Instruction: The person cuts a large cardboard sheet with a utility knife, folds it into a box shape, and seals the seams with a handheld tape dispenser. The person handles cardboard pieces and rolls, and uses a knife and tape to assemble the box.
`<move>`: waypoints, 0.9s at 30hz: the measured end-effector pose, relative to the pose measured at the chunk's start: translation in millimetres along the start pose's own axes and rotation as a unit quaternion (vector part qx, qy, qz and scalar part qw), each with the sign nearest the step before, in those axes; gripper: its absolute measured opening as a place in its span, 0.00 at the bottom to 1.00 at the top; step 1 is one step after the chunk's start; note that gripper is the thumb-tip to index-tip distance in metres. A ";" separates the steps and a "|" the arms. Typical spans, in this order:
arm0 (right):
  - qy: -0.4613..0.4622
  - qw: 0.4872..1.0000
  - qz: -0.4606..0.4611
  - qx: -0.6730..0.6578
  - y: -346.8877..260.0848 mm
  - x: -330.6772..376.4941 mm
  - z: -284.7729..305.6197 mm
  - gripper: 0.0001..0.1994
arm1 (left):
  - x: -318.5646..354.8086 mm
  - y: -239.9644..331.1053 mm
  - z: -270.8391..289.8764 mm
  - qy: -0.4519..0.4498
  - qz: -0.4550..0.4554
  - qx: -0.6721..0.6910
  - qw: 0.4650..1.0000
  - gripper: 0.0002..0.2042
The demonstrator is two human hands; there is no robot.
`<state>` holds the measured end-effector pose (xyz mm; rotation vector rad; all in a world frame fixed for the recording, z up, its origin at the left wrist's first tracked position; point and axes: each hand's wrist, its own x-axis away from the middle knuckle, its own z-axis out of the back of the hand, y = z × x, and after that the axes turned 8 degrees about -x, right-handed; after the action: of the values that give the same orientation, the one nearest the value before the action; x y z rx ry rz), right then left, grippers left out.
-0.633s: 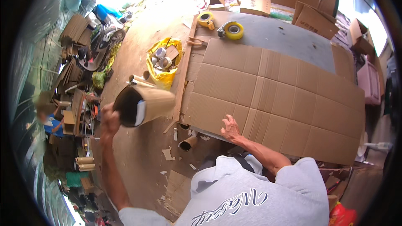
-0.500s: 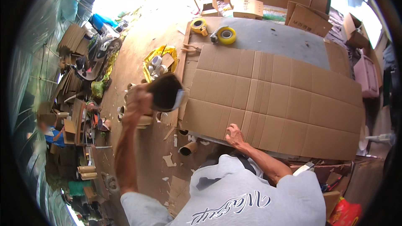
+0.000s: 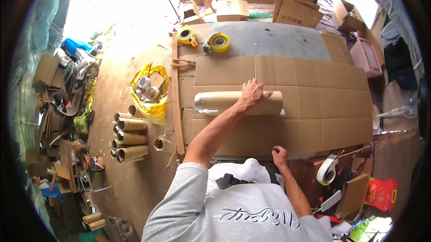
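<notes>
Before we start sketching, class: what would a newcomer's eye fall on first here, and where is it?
Probably the cardboard tube lying on the creased cardboard sheet near the middle, with the person's left hand on it. Next might be the bright yellow bag on the floor left of the table, with a pile of tubes nearer the person. Yellow tape rolls also stand out at the table's far left corner.

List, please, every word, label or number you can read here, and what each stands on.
Grey shirt: large dark script lettering, wording not copied.
Pale carton at the back: printed characters, too small to read.
Brown carton to its right: dark characters, also too small.
Red bag: yellow marks, too blurred.
Cardboard tube: none I can make out.
</notes>
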<state>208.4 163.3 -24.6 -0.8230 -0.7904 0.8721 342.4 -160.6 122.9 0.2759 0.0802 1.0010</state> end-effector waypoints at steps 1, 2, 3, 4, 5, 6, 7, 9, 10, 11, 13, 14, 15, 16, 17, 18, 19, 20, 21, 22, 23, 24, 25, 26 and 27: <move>0.014 0.999 -0.032 -0.021 6.3 12.2 1.9 0.12 | 2.4 -11.9 -31.3 -0.068 -0.023 -0.019 0.997 0.38; 0.024 0.997 -0.061 -0.042 11.8 24.0 0.2 0.12 | 17.8 -26.6 -52.4 -0.065 -0.053 -0.049 0.995 0.43; 0.031 0.994 -0.087 -0.063 17.6 35.2 -2.0 0.12 | 35.3 -43.2 -61.8 -0.059 -0.080 -0.078 0.992 0.51; 0.041 0.991 -0.100 -0.082 25.3 47.3 -4.4 0.13 | 44.9 -48.2 -55.7 -0.044 -0.110 -0.107 0.987 0.54; 0.046 0.987 -0.122 -0.099 34.1 54.7 -5.0 0.14 | 53.3 -53.3 -50.9 -0.029 -0.139 -0.134 0.981 0.58; 0.045 0.981 -0.146 -0.117 31.2 64.6 -7.9 0.14 | 65.1 -59.6 -45.0 -0.016 -0.162 -0.161 0.973 0.62; 0.046 0.975 -0.167 -0.137 21.8 71.9 -10.3 0.15 | 70.6 -62.3 -39.0 -0.035 -0.163 -0.159 0.973 0.64; 0.052 0.963 -0.216 -0.152 8.9 74.8 -18.0 0.15 | 78.3 -67.1 -33.3 -0.073 -0.158 -0.153 0.973 0.67; 0.049 0.964 -0.213 -0.153 5.3 70.3 -22.3 0.15 | 78.2 -71.6 -35.6 -0.064 -0.165 -0.169 0.970 0.64; 0.044 0.965 -0.210 -0.153 2.6 66.4 -25.0 0.14 | 78.1 -77.2 -41.3 -0.061 -0.164 -0.152 0.973 0.63; 0.024 0.972 -0.197 -0.126 -4.3 51.0 -27.2 0.13 | 70.3 -84.3 -37.4 -0.048 -0.168 -0.128 0.976 0.60; 0.013 0.977 -0.182 -0.113 -1.1 42.4 -27.3 0.13 | 69.0 -87.4 -36.4 -0.054 -0.170 -0.133 0.975 0.57; 0.003 0.980 -0.168 -0.105 5.8 35.2 -29.6 0.13 | 67.7 -90.7 -33.9 -0.048 -0.169 -0.134 0.975 0.56; 0.015 0.987 -0.133 -0.090 14.2 24.6 -35.2 0.13 | 65.8 -96.1 -30.8 -0.043 -0.170 -0.138 0.975 0.55; 0.019 0.988 -0.121 -0.089 23.0 19.7 -37.6 0.13 | 64.7 -101.3 -27.8 -0.038 -0.173 -0.141 0.974 0.54; 0.026 0.989 -0.111 -0.091 18.8 10.1 -38.9 0.13 | 65.7 -102.2 -18.2 -0.041 -0.172 -0.128 0.976 0.48; 0.031 0.990 -0.101 -0.091 9.0 1.8 -37.9 0.13 | 68.0 -105.7 -11.3 -0.043 -0.177 -0.115 0.976 0.49; 0.033 0.989 -0.109 -0.091 -5.5 -3.0 -37.5 0.13 | 70.3 -109.6 -5.2 -0.045 -0.181 -0.102 0.977 0.50; 0.035 0.986 -0.116 -0.115 -11.3 -6.0 -38.1 0.13 | 71.8 -111.7 0.5 -0.047 -0.187 -0.088 0.977 0.51; 0.039 0.982 -0.124 -0.140 -13.5 -8.8 -38.2 0.13 | 72.5 -114.4 0.6 -0.042 -0.190 -0.112 0.975 0.51; 0.044 0.977 -0.132 -0.165 -15.2 -12.9 -35.5 0.13 | 74.8 -117.8 1.3 -0.036 -0.193 -0.137 0.971 0.52; 0.032 0.969 -0.156 -0.191 -7.1 -19.0 -33.5 0.15 | 77.7 -119.1 5.3 -0.034 -0.163 -0.174 0.970 0.51; 0.043 0.963 -0.151 -0.219 -3.4 -24.6 -32.2 0.15 | 87.7 -125.0 7.6 -0.035 -0.131 -0.212 0.968 0.50; 0.060 0.955 -0.149 -0.248 -1.3 -32.2 -30.2 0.15 | 96.4 -130.2 4.7 -0.032 -0.070 -0.253 0.964 0.50; 0.073 0.947 -0.146 -0.276 -1.4 -42.4 -31.1 0.14 | 107.9 -141.5 1.7 -0.028 -0.005 -0.295 0.955 0.49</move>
<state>217.5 117.0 -47.9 -1.2095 -1.0127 0.3151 516.9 -142.2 93.5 -0.2445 -0.2669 0.9618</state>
